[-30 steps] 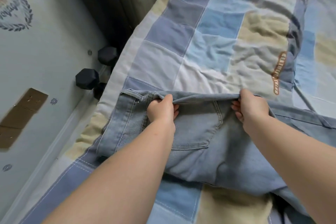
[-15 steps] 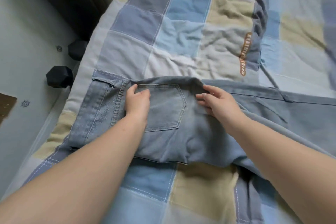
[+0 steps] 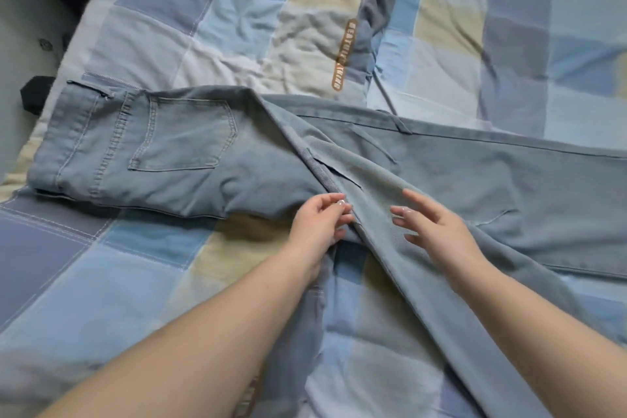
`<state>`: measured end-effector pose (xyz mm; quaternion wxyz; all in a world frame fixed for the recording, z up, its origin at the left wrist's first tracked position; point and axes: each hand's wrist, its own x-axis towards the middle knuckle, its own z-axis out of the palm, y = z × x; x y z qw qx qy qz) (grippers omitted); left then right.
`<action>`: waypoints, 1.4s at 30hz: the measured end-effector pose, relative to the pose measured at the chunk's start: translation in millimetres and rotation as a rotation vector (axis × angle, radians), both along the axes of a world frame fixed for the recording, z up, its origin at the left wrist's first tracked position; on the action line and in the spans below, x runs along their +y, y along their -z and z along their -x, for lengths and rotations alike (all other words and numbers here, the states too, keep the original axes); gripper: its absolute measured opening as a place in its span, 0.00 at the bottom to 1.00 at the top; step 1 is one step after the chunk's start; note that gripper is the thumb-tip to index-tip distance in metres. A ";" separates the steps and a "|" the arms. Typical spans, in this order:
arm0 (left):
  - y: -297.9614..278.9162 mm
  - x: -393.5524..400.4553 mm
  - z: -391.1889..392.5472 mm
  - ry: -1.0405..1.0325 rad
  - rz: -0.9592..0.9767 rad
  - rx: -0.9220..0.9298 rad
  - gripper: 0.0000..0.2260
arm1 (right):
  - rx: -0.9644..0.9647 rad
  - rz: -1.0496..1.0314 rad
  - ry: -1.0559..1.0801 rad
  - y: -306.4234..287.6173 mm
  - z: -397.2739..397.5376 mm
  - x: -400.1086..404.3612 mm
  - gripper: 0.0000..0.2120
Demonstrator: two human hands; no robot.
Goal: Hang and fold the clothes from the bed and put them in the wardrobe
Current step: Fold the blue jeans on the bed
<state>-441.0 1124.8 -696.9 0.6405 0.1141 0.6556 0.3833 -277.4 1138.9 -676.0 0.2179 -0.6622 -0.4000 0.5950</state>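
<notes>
A pair of light blue jeans (image 3: 190,153) lies across the bed, waistband and back pocket at the left, legs running off to the right. One leg is folded over and slants down toward me. My left hand (image 3: 319,224) pinches the seam edge of the jeans at the crotch, fingers curled on the cloth. Just to its right, my right hand (image 3: 437,227) hovers with fingers spread and relaxed over the slanting leg, holding nothing.
The bed is covered by a patchwork quilt (image 3: 237,20) in blue, beige and grey squares with an orange label. A dark dumbbell (image 3: 34,95) sits on the floor at the bed's left edge. The wardrobe is out of view.
Both hands left the waistband by the back pocket and moved down and right to the crotch seam. The jeans now lie flatter and the view has shifted right.
</notes>
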 end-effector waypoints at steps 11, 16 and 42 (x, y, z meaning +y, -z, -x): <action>75.5 -136.0 -191.8 -0.142 0.345 0.224 0.14 | -0.306 0.011 -0.390 42.0 -254.0 -111.2 0.21; 76.9 -174.8 -262.1 0.033 0.460 -0.040 0.08 | -0.584 -0.205 -0.801 77.5 -313.1 -161.3 0.26; -5.6 48.0 -442.1 0.383 0.021 -0.072 0.10 | -0.424 -0.224 0.204 105.2 -412.5 -125.7 0.05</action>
